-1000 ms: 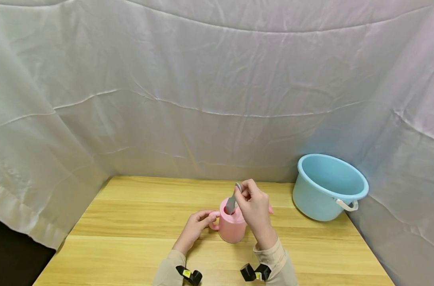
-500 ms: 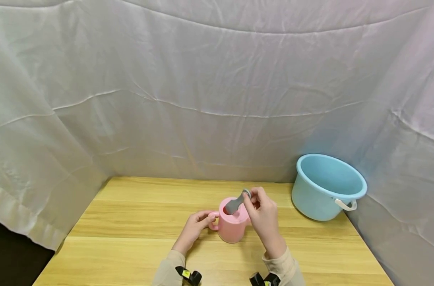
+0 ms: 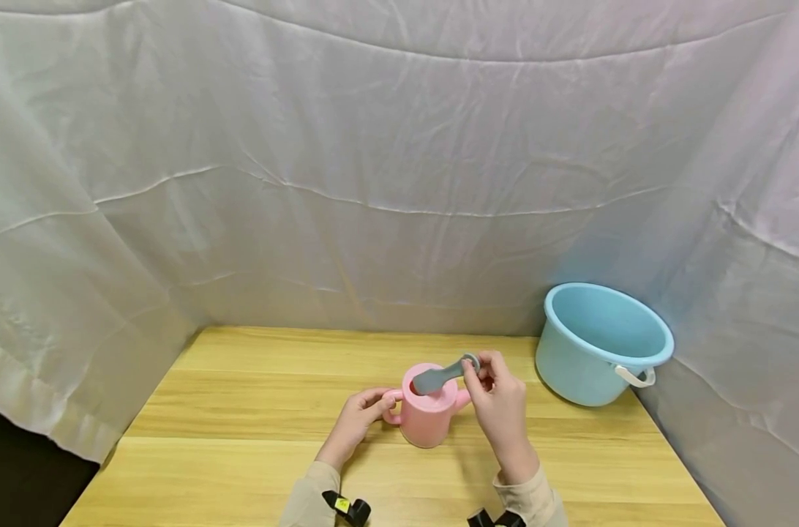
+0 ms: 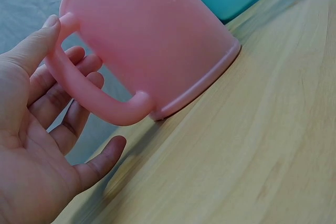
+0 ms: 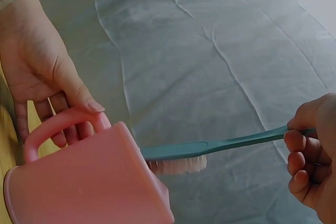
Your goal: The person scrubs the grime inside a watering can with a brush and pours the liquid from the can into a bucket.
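Note:
A pink watering can [image 3: 426,426] stands upright on the table, its spout pointing right and its round opening on top. My left hand [image 3: 358,419] holds the can's handle [image 4: 86,92], thumb on its upper part and fingers behind it. By the ringed end of its handle, my right hand [image 3: 501,406] pinches a grey-green brush [image 3: 442,375]. Pale bristles [image 5: 184,165] face downward in the right wrist view. The brush lies slanted, almost level, over the can's opening, and its tip is hidden inside the can.
A light blue bucket [image 3: 587,377] with a white handle [image 3: 636,378] stands at the table's back right corner. Grey cloth [image 3: 373,146] hangs behind and along both sides of the wooden table [image 3: 254,432].
My right hand has moved right and down, tipping the brush from steep to nearly level, with more of it showing outside the can. The left hand and the can stay in place.

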{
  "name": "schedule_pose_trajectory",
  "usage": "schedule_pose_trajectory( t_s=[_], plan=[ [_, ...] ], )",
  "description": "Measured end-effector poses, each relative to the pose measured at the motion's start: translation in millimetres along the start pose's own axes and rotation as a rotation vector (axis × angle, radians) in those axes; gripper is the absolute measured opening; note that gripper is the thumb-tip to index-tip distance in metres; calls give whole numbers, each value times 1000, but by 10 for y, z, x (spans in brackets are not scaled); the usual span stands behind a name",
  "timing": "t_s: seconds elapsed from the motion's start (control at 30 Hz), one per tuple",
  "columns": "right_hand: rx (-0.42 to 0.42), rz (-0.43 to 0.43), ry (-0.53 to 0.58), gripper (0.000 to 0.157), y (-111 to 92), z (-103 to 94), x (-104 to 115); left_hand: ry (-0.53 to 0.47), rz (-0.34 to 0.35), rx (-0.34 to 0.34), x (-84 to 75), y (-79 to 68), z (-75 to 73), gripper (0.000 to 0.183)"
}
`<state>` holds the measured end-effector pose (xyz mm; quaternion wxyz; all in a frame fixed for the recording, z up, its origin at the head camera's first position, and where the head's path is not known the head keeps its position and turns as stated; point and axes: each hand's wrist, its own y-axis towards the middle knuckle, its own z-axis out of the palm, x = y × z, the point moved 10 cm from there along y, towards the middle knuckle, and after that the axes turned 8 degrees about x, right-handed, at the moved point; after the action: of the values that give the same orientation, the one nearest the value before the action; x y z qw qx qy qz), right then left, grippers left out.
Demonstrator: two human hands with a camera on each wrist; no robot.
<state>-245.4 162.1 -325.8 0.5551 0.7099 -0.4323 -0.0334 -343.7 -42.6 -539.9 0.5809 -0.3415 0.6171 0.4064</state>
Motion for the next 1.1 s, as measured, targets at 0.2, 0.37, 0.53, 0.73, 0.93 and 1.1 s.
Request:
schedule_pose_trajectory(
  t_s=[0.2,0.37,0.53,0.73,0.93,1.1],
  plan=[
    [-11,34,-35,19,-50,-62,-111,-19,-10,-3,4,5,6,31],
    [-4,58,-59,20,-85,-109,-216,-28,4,10,-1,17,13,31],
    [13,68,-82,22,-101,-147,-286,-31,7,13,0,20,10,31],
    [50,89,-128,24,-122,-170,-354,-36,-7,9,23,20,8,33],
    [89,148,-144,23,-169,-193,-462,-34,-13,-3,43,10,-4,33],
    [107,175,-120,23,-190,-209,-529,-33,-18,-5,29,0,-6,33]
  ],
)
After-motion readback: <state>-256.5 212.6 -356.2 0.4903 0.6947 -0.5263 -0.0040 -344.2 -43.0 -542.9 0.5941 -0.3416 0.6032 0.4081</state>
